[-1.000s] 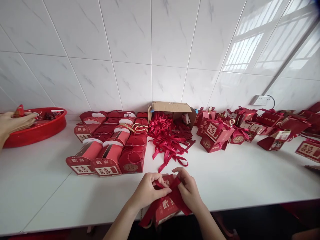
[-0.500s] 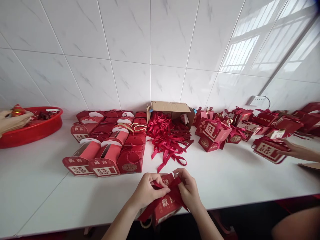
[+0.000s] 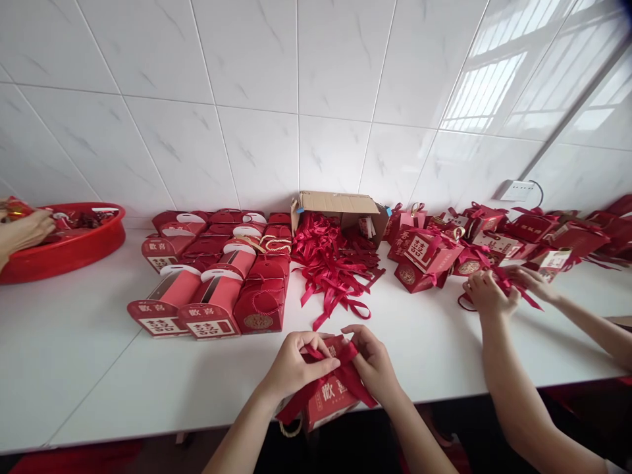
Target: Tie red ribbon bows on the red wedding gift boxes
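A red gift box with pale characters lies tilted at the table's front edge, and a cord handle hangs below its left side. Across its top runs a dark red ribbon with loose ends on both sides. My left hand pinches the ribbon between thumb and fingers over the box. On the other side, my right hand has its fingers closed on a ribbon loop. Beyond my hands, a pile of red ribbons spills from an open cardboard box.
Rows of red boxes stand left of centre. A red basin with a person's hand over it is far left. More ribboned boxes are at right, where another person's hands hold a ribbon on a box.
At right, the other person's box has moved left, and a second hand has joined on its ribbon. My hands stay on the ribbon with little movement. The view has shifted slightly.
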`<state>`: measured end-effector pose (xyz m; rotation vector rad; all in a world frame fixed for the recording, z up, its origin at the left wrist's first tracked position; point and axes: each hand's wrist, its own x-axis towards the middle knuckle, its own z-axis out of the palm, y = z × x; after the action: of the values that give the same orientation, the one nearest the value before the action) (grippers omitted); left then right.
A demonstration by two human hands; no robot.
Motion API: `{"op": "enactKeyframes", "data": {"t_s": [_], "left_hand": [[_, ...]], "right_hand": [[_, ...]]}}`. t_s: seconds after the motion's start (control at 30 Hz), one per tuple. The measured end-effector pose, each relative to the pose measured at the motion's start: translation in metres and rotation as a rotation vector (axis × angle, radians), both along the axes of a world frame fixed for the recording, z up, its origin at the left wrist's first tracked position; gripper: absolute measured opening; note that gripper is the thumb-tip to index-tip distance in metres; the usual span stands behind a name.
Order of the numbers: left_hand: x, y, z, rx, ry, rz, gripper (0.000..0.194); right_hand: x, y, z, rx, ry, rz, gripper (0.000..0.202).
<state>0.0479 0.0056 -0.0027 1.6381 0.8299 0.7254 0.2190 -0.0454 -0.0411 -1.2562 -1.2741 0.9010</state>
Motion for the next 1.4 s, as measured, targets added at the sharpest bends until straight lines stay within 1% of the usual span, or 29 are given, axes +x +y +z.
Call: {"op": "enactKeyframes", "data": {"t_s": [0.1, 0.17, 0.23, 0.3, 0.33, 0.4, 0.43, 0.47, 0.53, 0.57, 0.63, 0.67, 0.73, 0.8, 0.87, 0.93, 1.0, 1.03, 1.07, 1.1, 1.17, 1.2, 1.23, 1.27, 1.3, 1.33, 1.4], "left_hand": [[0.000, 0.002, -0.001, -0.036, -0.127, -0.008, 0.030], [-0.001, 0.002, -0.004, -0.039, -0.231, -0.001, 0.030], [-0.004, 0.000, -0.010, -0.041, -0.326, 0.046, 0.030], [-0.009, -0.003, -0.023, -0.083, -0.422, 0.139, 0.038], [-0.013, -0.006, -0.032, -0.133, -0.465, 0.196, 0.040], [-0.020, -0.010, -0.050, -0.306, -0.514, 0.293, 0.041], [-0.023, -0.011, -0.058, -0.392, -0.517, 0.343, 0.037], [-0.025, -0.012, -0.065, -0.432, -0.504, 0.385, 0.034], [-0.028, -0.013, -0.073, -0.401, -0.444, 0.438, 0.034], [-0.029, -0.013, -0.074, -0.346, -0.388, 0.435, 0.035], [-0.027, -0.012, -0.072, -0.232, -0.268, 0.388, 0.038], [-0.026, -0.011, -0.070, -0.198, -0.220, 0.367, 0.040], [-0.023, -0.009, -0.067, -0.179, -0.178, 0.359, 0.044], [-0.021, -0.009, -0.066, -0.198, -0.179, 0.382, 0.046], [-0.018, -0.012, -0.064, -0.195, -0.186, 0.430, 0.046], [-0.016, -0.016, -0.061, -0.155, -0.177, 0.492, 0.045], [-0.015, -0.021, -0.058, -0.110, -0.156, 0.518, 0.043], [-0.014, -0.023, -0.056, -0.095, -0.148, 0.506, 0.041], [-0.013, -0.025, -0.055, -0.088, -0.148, 0.485, 0.040], [-0.013, -0.026, -0.055, -0.087, -0.150, 0.465, 0.039], [-0.013, -0.026, -0.054, -0.086, -0.156, 0.433, 0.038], [-0.012, -0.026, -0.054, -0.087, -0.156, 0.426, 0.038], [-0.013, -0.025, -0.054, -0.088, -0.155, 0.425, 0.038], [-0.013, -0.025, -0.052, -0.089, -0.149, 0.429, 0.038], [-0.014, -0.024, -0.050, -0.090, -0.138, 0.427, 0.038], [-0.016, -0.024, -0.046, -0.097, -0.121, 0.403, 0.038], [-0.022, -0.028, -0.038, -0.126, -0.079, 0.307, 0.041]], "right_hand": [[0.003, -0.002, -0.001, -0.011, 0.042, 0.066, 0.026], [0.008, -0.005, -0.001, -0.035, 0.115, 0.167, 0.032], [0.017, -0.009, -0.004, -0.055, 0.208, 0.292, 0.044], [0.030, -0.014, -0.009, -0.069, 0.283, 0.407, 0.054], [0.037, -0.016, -0.013, -0.069, 0.299, 0.446, 0.057], [0.052, -0.020, -0.023, -0.063, 0.252, 0.495, 0.067], [0.057, -0.022, -0.027, -0.064, 0.187, 0.516, 0.076], [0.061, -0.023, -0.031, -0.066, 0.109, 0.534, 0.087], [0.060, -0.024, -0.035, -0.079, -0.023, 0.558, 0.107], [0.056, -0.024, -0.036, -0.083, -0.060, 0.569, 0.113], [0.043, -0.023, -0.034, -0.074, -0.066, 0.569, 0.119], [0.036, -0.023, -0.032, -0.067, -0.046, 0.558, 0.120], [0.023, -0.024, -0.030, -0.059, 0.008, 0.517, 0.122], [0.020, -0.029, -0.029, -0.063, 0.071, 0.453, 0.121], [0.027, -0.038, -0.032, -0.083, 0.146, 0.388, 0.117], [0.044, -0.047, -0.036, -0.118, 0.225, 0.303, 0.105], [0.067, -0.054, -0.041, -0.151, 0.242, 0.154, 0.092], [0.079, -0.055, -0.044, -0.163, 0.220, 0.043, 0.089], [0.089, -0.056, -0.047, -0.170, 0.190, -0.108, 0.089], [0.099, -0.055, -0.050, -0.178, 0.153, -0.288, 0.092], [0.109, -0.051, -0.056, -0.182, 0.037, -0.662, 0.109], [0.111, -0.049, -0.059, -0.165, -0.037, -0.809, 0.116], [0.109, -0.048, -0.062, -0.132, -0.118, -0.915, 0.120], [0.106, -0.047, -0.065, -0.090, -0.197, -0.974, 0.119], [0.101, -0.046, -0.067, -0.047, -0.266, -0.994, 0.113], [0.094, -0.046, -0.069, -0.012, -0.329, -1.000, 0.103], [0.083, -0.045, -0.072, 0.019, -0.465, -1.007, 0.083]]}}
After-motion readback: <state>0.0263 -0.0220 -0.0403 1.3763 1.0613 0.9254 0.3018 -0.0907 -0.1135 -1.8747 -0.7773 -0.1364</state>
